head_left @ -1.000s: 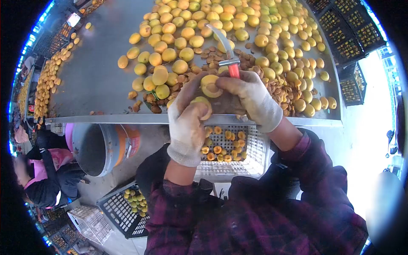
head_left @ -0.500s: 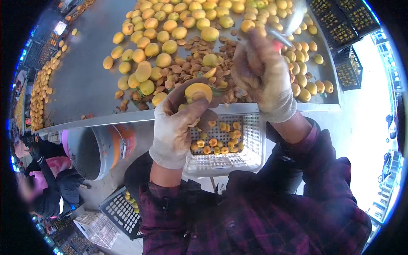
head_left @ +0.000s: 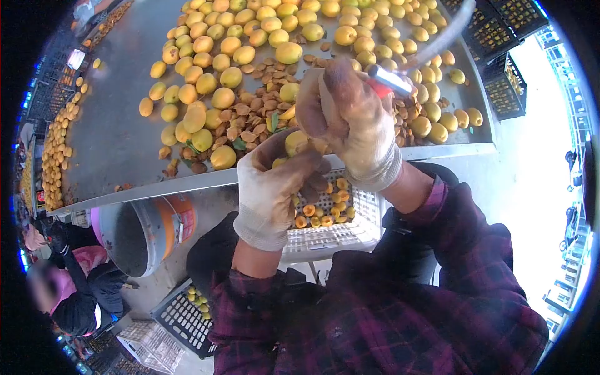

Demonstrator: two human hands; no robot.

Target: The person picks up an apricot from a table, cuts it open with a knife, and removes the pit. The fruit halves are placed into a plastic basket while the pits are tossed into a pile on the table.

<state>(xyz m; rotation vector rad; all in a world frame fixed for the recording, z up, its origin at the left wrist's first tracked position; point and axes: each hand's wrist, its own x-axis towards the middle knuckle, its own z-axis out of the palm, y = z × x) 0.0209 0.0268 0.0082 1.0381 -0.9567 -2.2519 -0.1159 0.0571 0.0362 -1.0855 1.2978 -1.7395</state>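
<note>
My left hand (head_left: 269, 187), in a stained white glove, is closed round an apricot (head_left: 296, 143) above the table's front edge. Close beside it, my gloved right hand (head_left: 356, 122) grips a red-and-silver tool (head_left: 390, 81) in its fist. A pale, blurred hose (head_left: 445, 42) runs from the tool's metal end towards the top right. The tool's working end is hidden by my right hand. Behind my hands lie a heap of brown apricot pits (head_left: 250, 114) and many whole apricots (head_left: 231, 78). Halved apricots (head_left: 310, 210) sit in a white crate (head_left: 328, 242) below my left hand.
The metal table (head_left: 119, 131) has a raised front rim. A large bucket (head_left: 125, 237) lies tipped at the left, near a seated person (head_left: 81, 281). A black crate (head_left: 184, 319) stands on the floor; more dark crates (head_left: 505, 87) are at the right.
My right hand has moved left and down with the tool, up to the left hand. The cut face of the apricot that showed in my left hand is now mostly covered.
</note>
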